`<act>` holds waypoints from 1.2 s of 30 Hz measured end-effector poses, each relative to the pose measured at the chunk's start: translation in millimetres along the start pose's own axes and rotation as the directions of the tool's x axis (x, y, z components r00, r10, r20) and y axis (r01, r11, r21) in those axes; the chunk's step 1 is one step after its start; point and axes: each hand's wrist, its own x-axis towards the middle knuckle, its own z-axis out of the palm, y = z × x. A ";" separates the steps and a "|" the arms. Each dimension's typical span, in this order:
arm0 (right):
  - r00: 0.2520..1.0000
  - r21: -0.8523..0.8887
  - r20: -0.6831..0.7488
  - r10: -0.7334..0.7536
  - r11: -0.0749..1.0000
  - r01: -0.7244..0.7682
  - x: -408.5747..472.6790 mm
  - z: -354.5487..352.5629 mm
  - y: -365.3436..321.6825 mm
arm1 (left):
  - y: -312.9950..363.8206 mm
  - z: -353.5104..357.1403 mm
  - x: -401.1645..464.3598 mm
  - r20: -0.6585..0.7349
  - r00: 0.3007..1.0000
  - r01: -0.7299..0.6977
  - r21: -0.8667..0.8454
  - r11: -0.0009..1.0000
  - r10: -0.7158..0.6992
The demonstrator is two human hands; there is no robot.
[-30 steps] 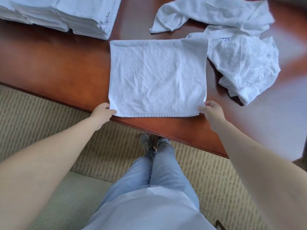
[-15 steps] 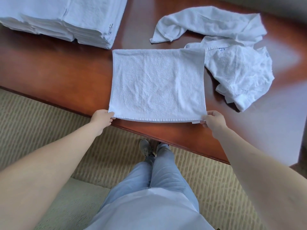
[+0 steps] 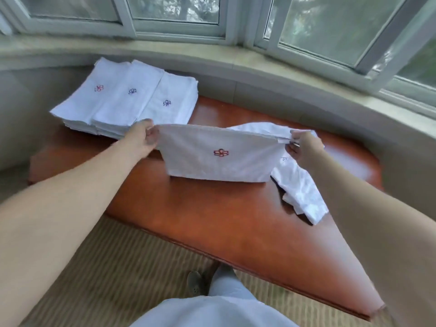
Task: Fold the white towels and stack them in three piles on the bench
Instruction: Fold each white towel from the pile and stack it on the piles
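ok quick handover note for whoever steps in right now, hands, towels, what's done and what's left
Left hand pinches the left top corner of the half-folded towel; right hand pinches the right top corner. The towel hangs between them, its lower edge at the bench, red logo facing you.
Done: three piles of folded towels side by side at the far left of the bench.
Left: finish folding this towel and stack it, then fold the crumpled towels lying at the right.
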 end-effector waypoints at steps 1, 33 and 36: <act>0.999 0.041 0.009 -0.047 0.998 0.046 -1.2 11.0 -23.2 | 23.9 13.6 0.2 0.022 0.999 -0.040 -0.036 0.999 0.041; 0.888 -0.967 0.011 0.461 0.229 -0.107 -42.2 -96.6 205.6 | -177.0 -176.7 -34.0 -0.012 0.915 0.172 0.916 0.363 -0.403; 0.951 -0.966 0.126 0.281 0.252 0.054 -20.6 -85.5 183.6 | -158.1 -157.9 -15.5 0.006 0.947 0.147 0.880 0.451 -0.320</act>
